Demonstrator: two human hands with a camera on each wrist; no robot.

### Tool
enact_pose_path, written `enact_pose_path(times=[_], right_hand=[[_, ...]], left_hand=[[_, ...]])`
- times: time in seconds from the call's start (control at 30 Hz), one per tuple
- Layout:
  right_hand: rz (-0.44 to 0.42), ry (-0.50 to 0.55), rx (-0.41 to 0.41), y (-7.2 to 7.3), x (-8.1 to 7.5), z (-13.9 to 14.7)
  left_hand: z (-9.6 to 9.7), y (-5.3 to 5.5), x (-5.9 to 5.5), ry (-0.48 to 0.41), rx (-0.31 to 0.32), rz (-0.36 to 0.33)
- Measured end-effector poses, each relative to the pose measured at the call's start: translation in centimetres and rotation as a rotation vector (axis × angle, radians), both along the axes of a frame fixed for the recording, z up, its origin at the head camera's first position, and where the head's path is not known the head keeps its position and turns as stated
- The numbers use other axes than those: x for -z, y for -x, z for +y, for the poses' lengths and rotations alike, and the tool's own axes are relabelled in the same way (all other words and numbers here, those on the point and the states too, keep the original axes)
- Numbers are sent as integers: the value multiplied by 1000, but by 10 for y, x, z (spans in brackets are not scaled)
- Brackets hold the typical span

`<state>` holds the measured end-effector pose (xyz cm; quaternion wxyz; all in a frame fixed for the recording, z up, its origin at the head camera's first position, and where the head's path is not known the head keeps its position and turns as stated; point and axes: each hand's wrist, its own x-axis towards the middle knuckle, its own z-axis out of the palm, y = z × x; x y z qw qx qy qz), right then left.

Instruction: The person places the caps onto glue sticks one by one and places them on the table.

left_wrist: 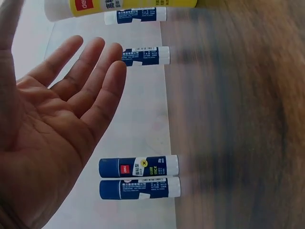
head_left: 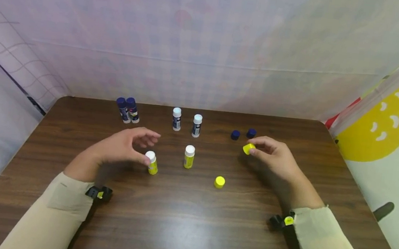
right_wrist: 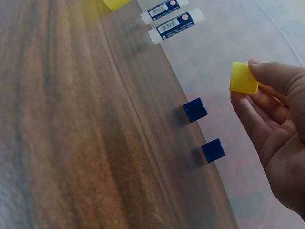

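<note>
My right hand (head_left: 274, 156) pinches a yellow glue stick cap (right_wrist: 244, 78) between thumb and fingers, above the table's right half. Behind that hand two dark blue caps (head_left: 235, 135) sit on the wood. On the left, my left hand (left_wrist: 62, 114) is spread with nothing gripped, its thumb overlapping the white top of an uncapped yellow glue stick (head_left: 152, 167) in the head view. A second uncapped yellow glue stick (head_left: 189, 157) stands upright to its right. Another yellow cap (head_left: 219, 182) lies nearer the front, between the hands.
Two capped blue glue sticks (left_wrist: 138, 166) stand side by side at the back left. Two uncapped blue glue sticks (head_left: 176, 119) stand near the back middle. A pale curtain (head_left: 206, 60) hangs behind the brown wooden table (head_left: 130, 222).
</note>
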<state>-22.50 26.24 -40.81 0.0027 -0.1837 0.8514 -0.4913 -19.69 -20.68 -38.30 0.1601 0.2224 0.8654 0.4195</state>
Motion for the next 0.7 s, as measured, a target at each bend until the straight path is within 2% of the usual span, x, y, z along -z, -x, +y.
enact_pose_path(times=[0.2, 0.37, 0.5, 0.7], right_hand=[[0, 26, 9, 0, 0, 0], [-6, 29, 14, 1, 0, 1], [-15, 30, 16, 0, 0, 1], [-25, 36, 16, -1, -1, 0]], left_hand=[[1, -2, -1, 11, 18, -64], [3, -1, 1, 42, 57, -122], [4, 0, 4, 64, 84, -145], [5, 1, 8, 69, 89, -172]])
